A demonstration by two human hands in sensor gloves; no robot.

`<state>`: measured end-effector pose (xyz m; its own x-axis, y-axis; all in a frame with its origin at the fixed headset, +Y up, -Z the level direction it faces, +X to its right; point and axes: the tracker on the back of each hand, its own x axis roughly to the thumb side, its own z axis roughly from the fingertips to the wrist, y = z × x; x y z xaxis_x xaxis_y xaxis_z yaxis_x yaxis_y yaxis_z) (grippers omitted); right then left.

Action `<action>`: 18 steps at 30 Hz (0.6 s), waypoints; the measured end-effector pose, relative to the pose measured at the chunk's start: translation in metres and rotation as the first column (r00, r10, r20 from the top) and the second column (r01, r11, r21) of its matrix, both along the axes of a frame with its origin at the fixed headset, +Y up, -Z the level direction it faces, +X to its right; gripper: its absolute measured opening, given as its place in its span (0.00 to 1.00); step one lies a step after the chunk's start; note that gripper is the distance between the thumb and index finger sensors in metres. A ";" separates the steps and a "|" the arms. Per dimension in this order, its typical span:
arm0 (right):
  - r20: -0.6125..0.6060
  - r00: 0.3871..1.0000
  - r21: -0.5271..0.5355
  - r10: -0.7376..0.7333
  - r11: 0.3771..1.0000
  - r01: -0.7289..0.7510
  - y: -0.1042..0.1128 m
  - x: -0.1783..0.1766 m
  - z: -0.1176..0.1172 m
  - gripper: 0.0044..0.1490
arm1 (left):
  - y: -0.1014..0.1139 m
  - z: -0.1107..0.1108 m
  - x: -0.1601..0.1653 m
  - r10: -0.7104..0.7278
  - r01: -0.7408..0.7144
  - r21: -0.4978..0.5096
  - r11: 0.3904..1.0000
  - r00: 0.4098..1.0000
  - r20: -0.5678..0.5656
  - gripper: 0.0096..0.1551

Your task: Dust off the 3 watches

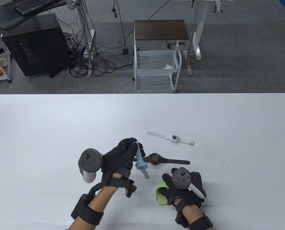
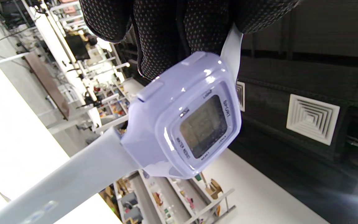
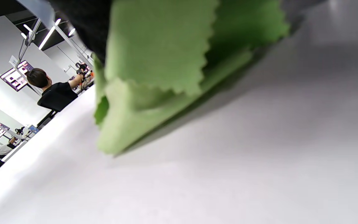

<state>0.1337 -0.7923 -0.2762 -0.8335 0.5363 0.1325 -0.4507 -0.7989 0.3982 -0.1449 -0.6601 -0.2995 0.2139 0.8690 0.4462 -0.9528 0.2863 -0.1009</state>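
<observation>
My left hand [image 1: 123, 155] grips a pale lilac digital watch [image 1: 141, 161] by its upper strap, lifted above the table; in the left wrist view the lilac watch [image 2: 185, 127] fills the middle, face toward the camera. A black watch with a red dial [image 1: 154, 159] lies flat just right of it. A white watch [image 1: 174, 138] lies farther back. My right hand [image 1: 180, 189] holds a folded green cloth [image 1: 161, 196] near the table surface, below the lilac watch; the green cloth [image 3: 166, 71] hangs close to the table in the right wrist view.
The white table [image 1: 61, 124] spreads wide on both sides and behind the watches. Beyond its far edge stand a white wire cart [image 1: 156, 69] with a dark top and a black computer case [image 1: 34, 45] among cables on the floor.
</observation>
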 end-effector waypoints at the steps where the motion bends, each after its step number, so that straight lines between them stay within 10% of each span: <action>1: 0.000 1.000 0.000 0.000 1.000 0.000 0.000 0.000 0.000 0.48 | 0.000 0.000 0.000 0.000 0.000 0.000 1.000 1.000 0.000 0.23; 18: -0.004 1.000 -0.008 -0.030 1.000 0.030 0.002 0.003 -0.001 0.59 | 0.000 0.001 0.001 -0.003 0.003 0.000 1.000 1.000 0.003 0.23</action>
<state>0.1364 -0.7900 -0.2769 -0.8166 0.5619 0.1317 -0.4724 -0.7819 0.4067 -0.1437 -0.6604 -0.2990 0.2148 0.8687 0.4464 -0.9518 0.2887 -0.1037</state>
